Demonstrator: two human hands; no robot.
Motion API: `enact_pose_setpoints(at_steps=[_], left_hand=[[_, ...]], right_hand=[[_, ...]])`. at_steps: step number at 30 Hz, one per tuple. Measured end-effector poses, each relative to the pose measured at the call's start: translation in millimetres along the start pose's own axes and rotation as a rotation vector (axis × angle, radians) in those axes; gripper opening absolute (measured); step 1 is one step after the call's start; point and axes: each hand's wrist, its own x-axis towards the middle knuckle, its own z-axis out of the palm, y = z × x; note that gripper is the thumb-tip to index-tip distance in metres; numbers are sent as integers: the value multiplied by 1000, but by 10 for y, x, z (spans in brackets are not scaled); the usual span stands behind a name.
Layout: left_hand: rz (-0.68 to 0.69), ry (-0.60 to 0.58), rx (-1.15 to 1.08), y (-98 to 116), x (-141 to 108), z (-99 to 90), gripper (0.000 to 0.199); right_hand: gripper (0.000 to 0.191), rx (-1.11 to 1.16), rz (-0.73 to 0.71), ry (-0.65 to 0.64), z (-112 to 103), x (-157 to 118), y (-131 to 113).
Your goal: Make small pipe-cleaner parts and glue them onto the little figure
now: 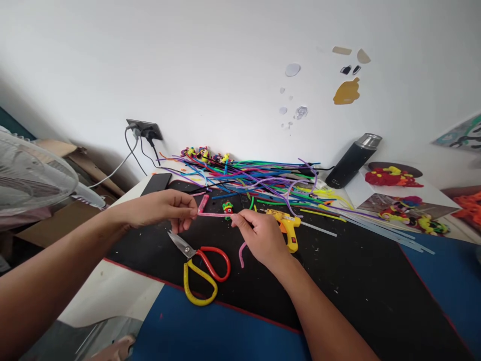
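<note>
A pink pipe cleaner point(215, 215) is stretched between my two hands above the black mat. Its left part is pinched in the fingers of my left hand point(175, 209). My right hand point(261, 235) grips it between thumb and forefinger, and a pink tail curls out below that hand. Just behind the strand lie a small red and green figure point(228, 208) with a round eye and a short pink piece point(203, 203). Scissors point(191, 253) with one red and one yellow handle rest on the mat in front of my hands, blades parted slightly.
Beyond my right hand lies a yellow glue gun point(289, 228) with a stick in its back. Many coloured pipe cleaners point(255, 175) spread along the wall. A black flask point(353, 160) leans at right, near clear glue sticks point(387, 230). A fan point(33, 170) stands left.
</note>
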Motion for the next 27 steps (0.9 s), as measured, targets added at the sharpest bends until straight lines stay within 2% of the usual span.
enact_pose_setpoints(at_steps=[4, 10, 14, 18, 23, 27], left_hand=[[54, 157, 348, -29, 29, -22, 36], [84, 206, 234, 32, -5, -126, 49], [76, 312, 363, 84, -24, -258, 53], [69, 444, 446, 46, -27, -493, 50], [29, 493, 471, -2, -32, -727, 52], [14, 401, 295, -41, -110, -817, 56]], right_hand=[[38, -105, -49, -87, 54, -17, 22], [35, -36, 29, -70, 1, 10, 16], [36, -2, 57, -155, -8, 15, -22], [36, -11, 66, -193, 6, 10, -22], [33, 39, 53, -222, 23, 5, -16], [33, 92, 64, -240, 7, 7, -27]])
